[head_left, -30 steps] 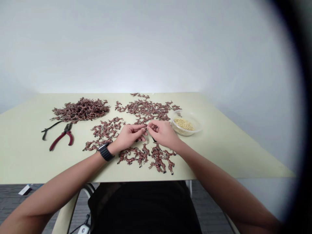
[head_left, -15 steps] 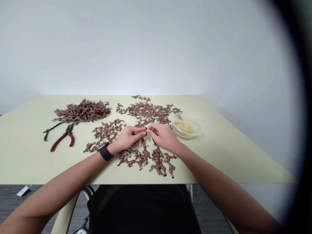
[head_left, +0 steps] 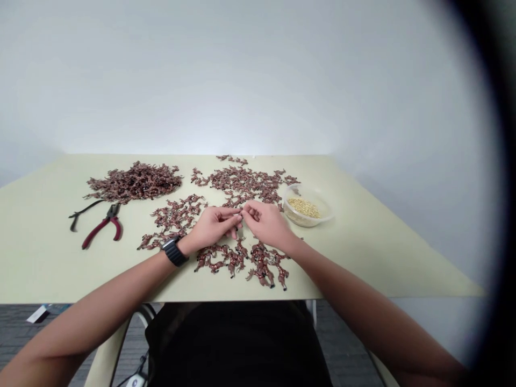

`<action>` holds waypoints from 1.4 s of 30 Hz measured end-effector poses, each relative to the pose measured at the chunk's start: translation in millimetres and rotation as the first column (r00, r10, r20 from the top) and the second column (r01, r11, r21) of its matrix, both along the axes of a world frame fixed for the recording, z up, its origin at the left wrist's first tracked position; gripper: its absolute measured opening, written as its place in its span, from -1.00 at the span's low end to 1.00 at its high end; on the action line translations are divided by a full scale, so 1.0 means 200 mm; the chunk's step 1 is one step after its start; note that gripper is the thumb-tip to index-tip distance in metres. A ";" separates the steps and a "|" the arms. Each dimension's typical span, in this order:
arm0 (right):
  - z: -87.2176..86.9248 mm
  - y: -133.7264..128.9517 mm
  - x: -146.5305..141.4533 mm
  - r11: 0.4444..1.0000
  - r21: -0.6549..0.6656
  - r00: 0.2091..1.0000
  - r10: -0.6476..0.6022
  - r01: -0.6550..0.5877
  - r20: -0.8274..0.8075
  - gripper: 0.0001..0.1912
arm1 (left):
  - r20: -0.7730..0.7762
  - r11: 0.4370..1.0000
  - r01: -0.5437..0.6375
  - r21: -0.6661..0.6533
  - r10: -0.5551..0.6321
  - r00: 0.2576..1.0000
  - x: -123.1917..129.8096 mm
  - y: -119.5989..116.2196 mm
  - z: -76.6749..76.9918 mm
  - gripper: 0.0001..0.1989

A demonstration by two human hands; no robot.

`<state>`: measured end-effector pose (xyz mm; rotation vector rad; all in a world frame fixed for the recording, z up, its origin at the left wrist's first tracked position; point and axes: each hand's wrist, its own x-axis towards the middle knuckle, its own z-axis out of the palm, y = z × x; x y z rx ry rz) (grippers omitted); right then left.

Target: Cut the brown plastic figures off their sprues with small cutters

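My left hand [head_left: 213,228] and my right hand [head_left: 266,223] meet fingertip to fingertip above the middle of the table. Both are closed in a pinch around something small and dark, largely hidden by the fingers. Reddish-brown animal-shaped figures [head_left: 262,263] lie below the hands, and more figures [head_left: 244,183] are spread behind them. Another scattered group [head_left: 177,215] is beside my left hand. A clear round bowl [head_left: 300,219] holding small gold-coloured pieces [head_left: 304,207] stands just right of my right hand.
A dense heap of brown figures [head_left: 137,183] lies at the back left of the pale table [head_left: 387,258]. In front of it are red-handled pliers [head_left: 100,228] and a thin black tool [head_left: 83,213]. A wall rises behind the table.
The view has shifted slightly, so the table items appear a little higher. Both hands remain together, with small finger movements at the pinch.
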<state>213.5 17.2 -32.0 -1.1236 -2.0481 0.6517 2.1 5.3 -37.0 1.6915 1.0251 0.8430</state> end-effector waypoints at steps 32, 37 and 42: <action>0.03 0.02 0.01 0.884 -0.435 0.945 0.024 -0.172 -0.325 -0.75 | -0.197 0.918 -0.094 0.384 0.181 0.963 0.03 -0.06 0.03 -0.56; 0.04 0.02 0.03 0.874 -0.419 0.928 0.088 -0.247 -0.363 -0.73 | -0.034 0.988 -0.070 0.135 0.076 0.997 0.02 -0.05 0.05 -0.46; 0.07 0.00 0.05 0.987 0.083 0.988 0.134 -0.140 0.072 -0.72 | 0.178 0.979 0.061 -0.194 -0.026 0.984 -0.01 0.00 0.05 -0.47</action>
